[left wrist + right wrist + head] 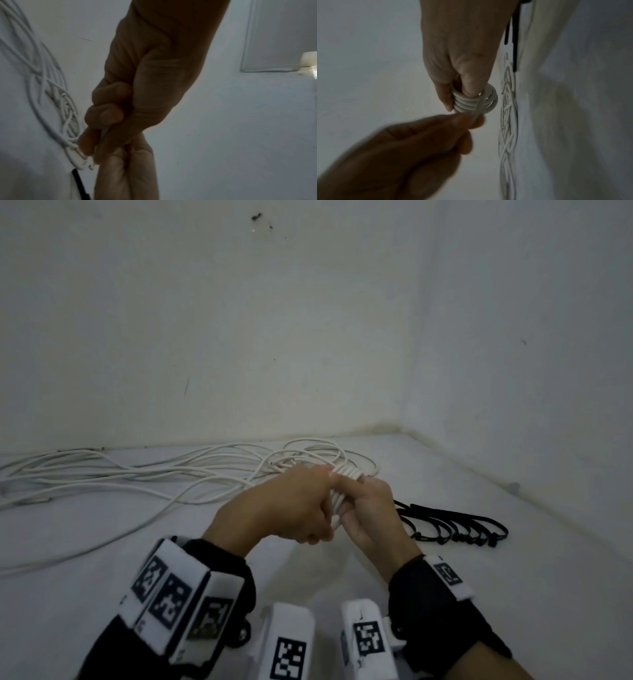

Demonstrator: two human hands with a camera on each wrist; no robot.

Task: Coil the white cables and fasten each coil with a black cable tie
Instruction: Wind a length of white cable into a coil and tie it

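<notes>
A small white cable coil [347,473] [467,103] is wound round the fingers of my right hand [368,508] [462,65], which holds it above the white surface. My left hand [301,505] [109,115] is pressed against the right one and pinches the free strand of the cable [478,108] [104,134] that leads off the coil. Behind both hands lies the loose white cable [137,474] [51,94] [508,121] in long tangled runs. To the right of my hands lie several black cable ties [455,525] [515,47].
The white surface [479,594] meets plain walls at the back and on the right, forming a corner [400,429]. The loose cable stretches to the left edge of the view. One black tie [78,182] shows under my hands.
</notes>
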